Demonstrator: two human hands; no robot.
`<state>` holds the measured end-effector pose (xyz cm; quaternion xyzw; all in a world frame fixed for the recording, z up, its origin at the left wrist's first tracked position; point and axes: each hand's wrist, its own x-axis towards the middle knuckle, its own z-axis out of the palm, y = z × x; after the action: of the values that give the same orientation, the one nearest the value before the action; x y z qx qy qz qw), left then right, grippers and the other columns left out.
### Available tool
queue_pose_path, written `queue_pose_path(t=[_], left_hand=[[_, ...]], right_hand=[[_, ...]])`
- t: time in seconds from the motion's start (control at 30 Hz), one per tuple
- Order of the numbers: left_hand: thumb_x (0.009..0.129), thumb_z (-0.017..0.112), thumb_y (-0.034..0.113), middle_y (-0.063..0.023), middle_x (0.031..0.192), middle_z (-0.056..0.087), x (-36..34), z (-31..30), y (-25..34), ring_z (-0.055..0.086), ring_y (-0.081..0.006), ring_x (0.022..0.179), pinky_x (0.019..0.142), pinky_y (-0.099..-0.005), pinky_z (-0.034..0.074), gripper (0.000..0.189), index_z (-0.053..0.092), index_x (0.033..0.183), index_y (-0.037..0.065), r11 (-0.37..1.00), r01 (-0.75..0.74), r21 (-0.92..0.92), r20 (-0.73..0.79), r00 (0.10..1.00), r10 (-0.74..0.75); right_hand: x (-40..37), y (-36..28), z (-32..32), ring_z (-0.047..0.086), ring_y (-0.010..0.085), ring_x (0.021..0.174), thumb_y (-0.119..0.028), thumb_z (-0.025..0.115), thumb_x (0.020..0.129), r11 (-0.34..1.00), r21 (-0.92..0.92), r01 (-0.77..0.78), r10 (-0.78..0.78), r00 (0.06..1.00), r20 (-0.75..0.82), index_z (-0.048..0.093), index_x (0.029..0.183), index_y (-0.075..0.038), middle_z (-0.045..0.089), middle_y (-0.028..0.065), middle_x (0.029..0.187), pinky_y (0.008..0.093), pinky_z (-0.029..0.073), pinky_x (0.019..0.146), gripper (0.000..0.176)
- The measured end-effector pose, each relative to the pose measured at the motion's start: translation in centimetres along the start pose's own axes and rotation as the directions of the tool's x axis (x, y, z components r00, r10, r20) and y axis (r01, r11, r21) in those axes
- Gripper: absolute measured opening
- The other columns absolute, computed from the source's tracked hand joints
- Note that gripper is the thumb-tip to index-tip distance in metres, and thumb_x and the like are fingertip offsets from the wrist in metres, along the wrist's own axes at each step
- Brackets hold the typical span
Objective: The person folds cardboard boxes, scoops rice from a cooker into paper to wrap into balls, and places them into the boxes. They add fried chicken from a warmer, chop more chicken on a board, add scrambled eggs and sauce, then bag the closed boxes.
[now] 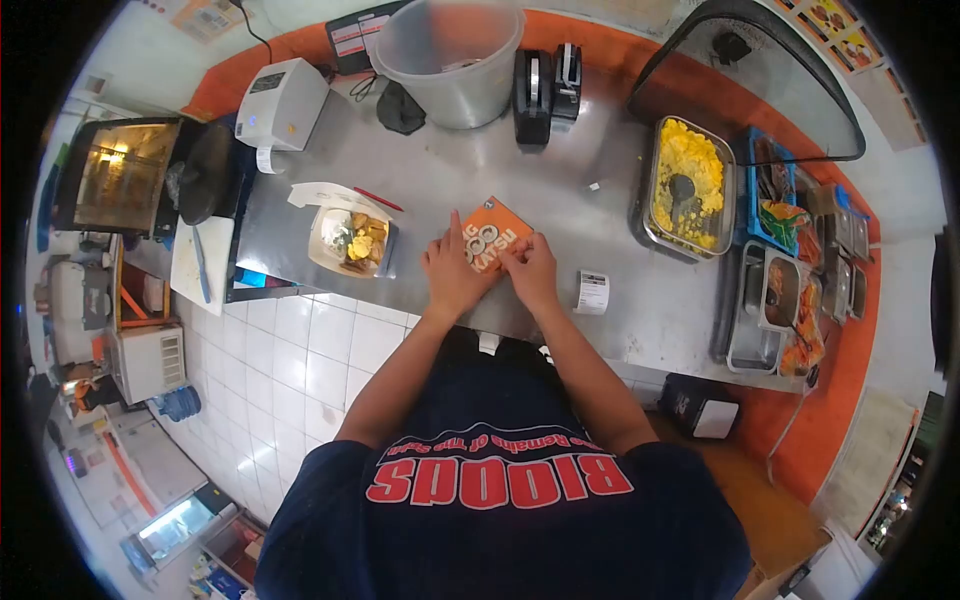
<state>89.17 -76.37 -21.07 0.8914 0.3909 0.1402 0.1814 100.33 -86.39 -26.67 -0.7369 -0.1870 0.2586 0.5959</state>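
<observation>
An orange cardboard takeaway box (pixel 493 236) with white and dark lettering sits closed on the steel counter in front of me. My left hand (pixel 457 268) lies against its left side, index finger stretched forward and fingers apart. At the box's right edge, my right hand (pixel 530 268) has its thumb and fingers pressed together on the cardboard. To the left stands an open food box (pixel 350 238) holding yellow and browned food with a white portion. A red pen-like stick (pixel 379 199) lies behind it. Right of my hands is a printed receipt label (pixel 592 292).
A steel tray of yellow food (pixel 688 185) stands right, beside a blue basket (pixel 770 190) and several metal containers (pixel 755 310). A clear bucket (pixel 449 85), black devices (pixel 533 97) and a white label printer (pixel 283 103) line the back. A knife (pixel 202 265) rests on a white board (pixel 187 262).
</observation>
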Motion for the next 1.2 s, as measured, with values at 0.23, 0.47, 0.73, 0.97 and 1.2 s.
queue_pose_path(t=[0.23,0.47,0.73,0.97,1.2], left_hand=[[0.06,0.089,0.047,-0.0186,0.132,0.061,0.0,-1.7,-1.3,0.051,-0.0426,0.123,0.108,-0.0536,0.036,0.128,0.023,0.159,-0.001,0.919,0.26,-0.296,0.266,0.947,-0.182],[0.063,0.088,0.047,-0.0224,0.139,0.055,-0.3,-3.6,-2.8,0.051,-0.043,0.125,0.107,-0.0521,0.04,0.123,0.025,0.157,-0.002,0.988,0.01,-0.157,0.275,0.961,0.034],[0.084,0.073,0.012,-0.0196,0.128,0.06,5.9,-14.0,-17.7,0.053,-0.0404,0.123,0.107,-0.0488,0.041,0.049,0.058,0.129,-0.002,0.793,-0.263,-0.55,-0.238,0.959,0.153],[0.081,0.07,0.002,-0.0126,0.116,0.065,12.7,-18.1,-34.2,0.06,-0.0333,0.102,0.092,-0.0452,0.046,0.044,0.063,0.125,0.005,0.903,-0.118,-0.414,-0.133,0.989,0.069],[0.077,0.071,0.0,-0.0121,0.106,0.07,5.2,-16.6,-38.6,0.064,-0.0329,0.096,0.086,-0.0435,0.05,0.023,0.07,0.1,0.002,0.911,-0.38,-0.159,-0.13,0.923,0.362]], right_hand=[[-1.9,-1.4,-1.0,0.06,0.0122,0.071,-0.021,0.088,0.08,0.987,-0.01,-0.157,0.157,0.987,-0.042,0.052,0.095,-0.003,0.061,0.0043,0.077,0.0301,0.05,0.064,0.043],[-2.8,-1.0,3.7,0.058,0.029,0.118,-0.02,0.088,0.079,0.932,0.285,-0.224,0.259,0.962,-0.089,0.018,0.15,0.004,0.051,0.0211,0.133,0.0381,0.05,0.101,0.103],[0.0,-3.9,9.0,0.064,0.0235,0.104,-0.014,0.083,0.081,0.975,-0.202,0.092,-0.178,0.864,-0.47,0.047,0.14,0.004,0.062,0.0187,0.12,0.0364,0.053,0.09,0.071],[-1.7,-13.0,24.8,0.065,0.0241,0.08,-0.007,0.076,0.081,0.957,-0.285,0.047,-0.091,0.986,-0.141,0.07,0.114,-0.003,0.064,0.0158,0.107,0.0344,0.054,0.076,0.034],[-6.4,-6.8,27.9,0.062,0.0304,0.099,0.005,0.066,0.073,0.89,-0.449,0.076,-0.264,0.889,-0.373,0.076,0.102,-0.003,0.064,0.0119,0.098,0.0387,0.052,0.087,0.031]])
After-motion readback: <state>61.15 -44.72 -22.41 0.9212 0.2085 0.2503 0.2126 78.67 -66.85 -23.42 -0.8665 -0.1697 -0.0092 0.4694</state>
